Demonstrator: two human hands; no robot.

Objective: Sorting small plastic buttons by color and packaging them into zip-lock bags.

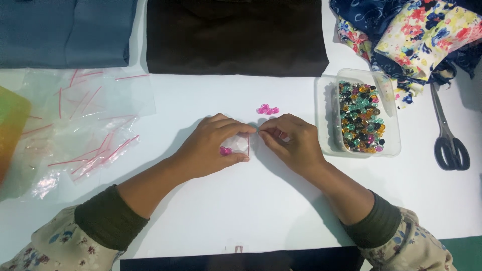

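My left hand holds a small clear zip bag with a red seal strip; a few pink beads lie inside it. My right hand pinches the bag's open edge with thumb and forefinger, touching the left hand's fingertips. Whether a bead sits between those fingertips is hidden. Just beyond the hands a small cluster of loose pink beads rests on the white table. A clear plastic box full of mixed coloured beads stands right of my right hand.
A pile of empty clear zip bags with red strips lies at the left, beside a yellow-green object. Scissors lie at the right. Blue cloth, dark brown cloth and floral fabric line the far edge.
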